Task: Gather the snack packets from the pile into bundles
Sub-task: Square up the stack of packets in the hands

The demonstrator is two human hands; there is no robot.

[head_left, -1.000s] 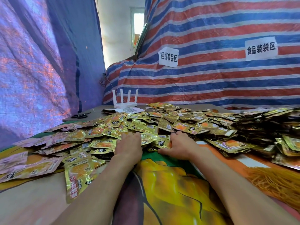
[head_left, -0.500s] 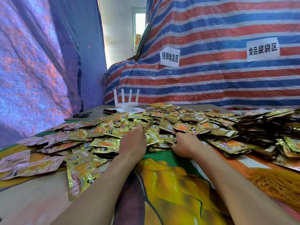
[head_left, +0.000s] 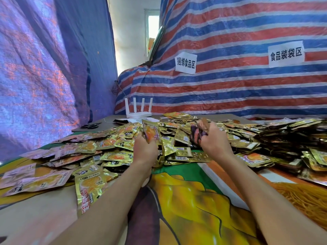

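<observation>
Head view: the pile of gold snack packets (head_left: 115,156) spreads across the printed table cover (head_left: 185,200), in front of the white router (head_left: 138,110) and out to both sides of it. The left hand (head_left: 145,151), in front of the router, is curled round an upright packet (head_left: 151,132) lifted above the pile. The right hand (head_left: 215,142), to the right of the router and nearer the camera, is clenched on a blurred clutch of packets (head_left: 200,133); how many cannot be told. Black scissors (head_left: 90,125) lie left of the router. A heap of thin orange strands (head_left: 304,197) lies far right of it, near the table edge.
</observation>
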